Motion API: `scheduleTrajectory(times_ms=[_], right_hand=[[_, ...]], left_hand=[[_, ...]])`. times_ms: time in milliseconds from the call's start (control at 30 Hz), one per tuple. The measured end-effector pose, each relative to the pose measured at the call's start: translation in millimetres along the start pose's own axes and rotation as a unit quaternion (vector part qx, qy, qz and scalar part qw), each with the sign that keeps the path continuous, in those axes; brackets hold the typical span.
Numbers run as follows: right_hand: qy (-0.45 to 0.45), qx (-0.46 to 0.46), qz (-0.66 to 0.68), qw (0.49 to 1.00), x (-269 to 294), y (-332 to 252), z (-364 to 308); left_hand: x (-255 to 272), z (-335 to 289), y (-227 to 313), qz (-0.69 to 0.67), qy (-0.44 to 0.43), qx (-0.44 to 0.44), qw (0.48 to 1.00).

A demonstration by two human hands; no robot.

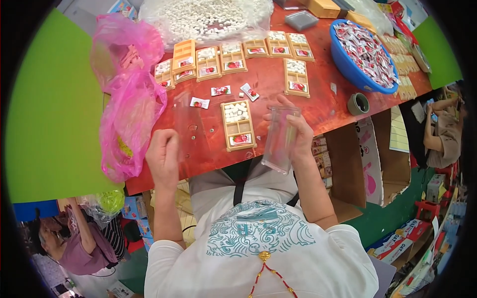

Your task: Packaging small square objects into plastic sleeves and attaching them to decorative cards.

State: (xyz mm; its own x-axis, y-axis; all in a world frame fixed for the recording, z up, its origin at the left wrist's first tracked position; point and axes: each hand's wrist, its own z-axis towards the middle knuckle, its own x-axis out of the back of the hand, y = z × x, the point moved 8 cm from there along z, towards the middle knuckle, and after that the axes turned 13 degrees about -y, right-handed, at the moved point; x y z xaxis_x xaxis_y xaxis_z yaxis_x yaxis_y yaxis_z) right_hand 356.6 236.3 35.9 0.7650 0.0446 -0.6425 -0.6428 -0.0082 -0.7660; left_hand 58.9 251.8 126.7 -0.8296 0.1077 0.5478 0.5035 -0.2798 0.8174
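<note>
My right hand (297,133) is closed around a clear plastic case (279,144), held tilted over the table's front edge. My left hand (163,155) has its fingers curled in, closed beside a see-through, smeared piece of plastic (185,111) that it seems to grip; its outline is faint. Between the two hands lies a tan compartment tray (231,127) on the red table (208,161). White cubes (236,112) fill its far part, and a red-and-white wrapped sachet (240,139) sits in its near part. Loose sachets (220,91) lie just beyond the tray.
Several filled trays (207,62) stand in a row farther back, before a plastic bag of white cubes (203,20). At right are a blue basin (343,62) of sachets and a small grey cup (357,104). Pink bags (130,104) lie left. Other people (82,238) appear at both sides.
</note>
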Motion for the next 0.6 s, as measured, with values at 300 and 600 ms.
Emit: scheduleTrajectory(times_ms=[300, 600], right_hand=[[-0.032, -0.033, -0.004, 0.999, -17.6, 21.1, 6.5], [-0.031, 0.002, -0.066, 0.997, -20.5, 16.8, 6.2]], left_hand=[[-60.2, 1.3, 16.9, 0.083, -0.079, -0.09, 0.989], [-175.7, 5.4, 32.8, -0.321, -0.338, 0.06, 0.883]])
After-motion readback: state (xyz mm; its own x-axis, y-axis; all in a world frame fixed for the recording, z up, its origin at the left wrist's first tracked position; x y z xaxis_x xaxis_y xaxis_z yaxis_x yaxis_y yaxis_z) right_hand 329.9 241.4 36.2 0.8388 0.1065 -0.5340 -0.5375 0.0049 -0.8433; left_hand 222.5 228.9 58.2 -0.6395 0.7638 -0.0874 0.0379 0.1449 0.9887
